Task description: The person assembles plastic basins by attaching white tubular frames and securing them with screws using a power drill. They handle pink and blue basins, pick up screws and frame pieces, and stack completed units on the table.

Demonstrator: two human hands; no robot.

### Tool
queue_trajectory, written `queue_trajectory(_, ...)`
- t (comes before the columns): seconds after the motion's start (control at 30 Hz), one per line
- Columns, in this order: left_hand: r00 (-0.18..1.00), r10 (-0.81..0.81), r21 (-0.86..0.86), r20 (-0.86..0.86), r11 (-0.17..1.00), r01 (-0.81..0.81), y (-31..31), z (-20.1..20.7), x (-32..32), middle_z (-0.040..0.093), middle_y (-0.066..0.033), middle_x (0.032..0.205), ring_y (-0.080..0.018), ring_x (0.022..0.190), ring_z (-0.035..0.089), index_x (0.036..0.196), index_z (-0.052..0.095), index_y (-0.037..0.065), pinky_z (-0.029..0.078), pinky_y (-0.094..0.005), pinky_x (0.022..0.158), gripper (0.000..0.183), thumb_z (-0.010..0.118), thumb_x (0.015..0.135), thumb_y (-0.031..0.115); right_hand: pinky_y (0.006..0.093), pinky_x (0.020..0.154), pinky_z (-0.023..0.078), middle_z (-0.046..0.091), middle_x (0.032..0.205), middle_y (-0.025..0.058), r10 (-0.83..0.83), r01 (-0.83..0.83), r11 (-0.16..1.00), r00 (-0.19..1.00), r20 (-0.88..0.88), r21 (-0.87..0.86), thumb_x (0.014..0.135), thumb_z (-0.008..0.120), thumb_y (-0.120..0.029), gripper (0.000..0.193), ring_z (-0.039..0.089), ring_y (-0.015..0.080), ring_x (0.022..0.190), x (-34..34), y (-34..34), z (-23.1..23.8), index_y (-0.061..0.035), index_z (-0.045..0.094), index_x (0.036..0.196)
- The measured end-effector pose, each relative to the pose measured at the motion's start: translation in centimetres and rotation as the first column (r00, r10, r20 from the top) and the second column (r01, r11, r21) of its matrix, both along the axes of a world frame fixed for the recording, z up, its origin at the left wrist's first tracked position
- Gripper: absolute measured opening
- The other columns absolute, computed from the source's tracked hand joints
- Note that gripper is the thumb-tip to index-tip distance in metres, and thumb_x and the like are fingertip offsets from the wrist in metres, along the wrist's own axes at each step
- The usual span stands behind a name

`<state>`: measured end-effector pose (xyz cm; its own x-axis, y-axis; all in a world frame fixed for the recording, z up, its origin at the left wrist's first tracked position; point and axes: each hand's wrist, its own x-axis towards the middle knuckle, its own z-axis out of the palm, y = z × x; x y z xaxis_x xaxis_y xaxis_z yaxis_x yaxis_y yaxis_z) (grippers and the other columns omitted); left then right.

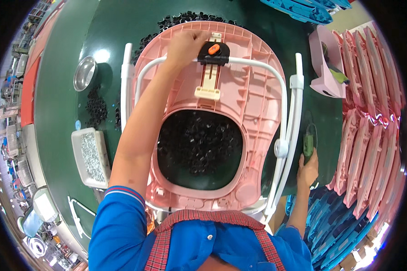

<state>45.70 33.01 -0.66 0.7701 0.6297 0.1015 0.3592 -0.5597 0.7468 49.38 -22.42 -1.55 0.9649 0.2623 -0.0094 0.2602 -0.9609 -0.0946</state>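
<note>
A pink plastic seat shell (pixel 262 113) with a ribbed underside and a large oval opening lies in front of me, a white tube frame (pixel 257 64) across it. At its far end, a black bracket (pixel 206 53) with an orange knob (pixel 214 49) sits on the tube, over a cream slotted strip (pixel 208 83). My left hand (pixel 187 47) is closed just left of the bracket, fingers curled; whatever they may hold is hidden. Off the shell's right side, my right hand (pixel 308 170) grips the lower end of a green-handled tool (pixel 308 144), whose tip I cannot make out.
On the green table (pixel 59 113) are a metal bowl (pixel 85 73), a white tray (pixel 106 169) of small metal pieces and heaps of small black parts (pixel 96 107). A pink bin (pixel 325 63) stands at the right. Beyond are stacked pink shells (pixel 362 153) and blue shells (pixel 330 221).
</note>
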Motion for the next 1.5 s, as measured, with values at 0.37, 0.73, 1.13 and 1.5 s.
queue_trajectory(0.37, 0.998, -0.060, 0.133, 0.021, 0.990, 0.057, -2.4, 0.8, 0.2, 0.070, -0.0149, 0.070, -0.0309, 0.063, 0.068, 0.095, 0.079, 0.005, 0.050, -0.0410, 0.061, 0.035, 0.066, 0.095, 0.037, 0.0318, 0.070, 0.048, 0.059, 0.084, 0.0041, 0.175, -0.072, -0.282, 0.977, 0.125, 0.957, 0.097, 0.067, -0.033, 0.030, 0.059, 0.0164, 0.075, 17.0, 19.8, 15.9, -0.0058, 0.058, 0.106)
queue_trajectory(0.73, 0.964, 0.180, -0.204, 0.198, 0.969, -0.139, -1.8, 0.6, -0.4, 0.054, -0.0039, 0.054, -0.0100, 0.051, 0.048, 0.085, 0.076, 0.002, 0.038, -0.0327, 0.051, 0.040, 0.057, 0.104, 0.032, 0.0322, 0.067, 0.053, 0.062, 0.073, 0.0076, 0.810, 0.404, -0.078, 0.559, -0.178, 0.911, 0.093, 0.071, -0.027, 0.026, 0.064, 0.0199, 0.068, 14.1, 43.4, 8.0, -0.0049, 0.061, 0.103)
queue_trajectory(1.13, 0.959, 0.196, -0.152, 0.203, 0.974, -0.167, -1.6, 0.4, -0.6, 0.055, -0.0051, 0.054, -0.0135, 0.050, 0.049, 0.085, 0.076, 0.003, 0.039, -0.0351, 0.051, 0.040, 0.059, 0.104, 0.034, 0.0324, 0.065, 0.052, 0.061, 0.073, 0.0075, 0.756, 0.312, -0.136, 0.646, -0.105, 0.940, 0.091, 0.070, -0.028, 0.027, 0.063, 0.0204, 0.066, 13.6, 45.4, 7.0, -0.0050, 0.061, 0.103)
queue_trajectory(1.5, 0.963, 0.199, -0.174, 0.184, 0.970, -0.167, -1.8, 0.5, -0.7, 0.055, -0.0050, 0.055, -0.0129, 0.050, 0.049, 0.086, 0.075, 0.003, 0.038, -0.0341, 0.051, 0.040, 0.059, 0.105, 0.033, 0.0338, 0.067, 0.054, 0.061, 0.072, 0.0076, 0.812, 0.480, -0.069, 0.536, -0.230, 0.875, 0.093, 0.069, -0.029, 0.027, 0.062, 0.0213, 0.066, 14.7, 45.5, 6.4, -0.0046, 0.061, 0.102)
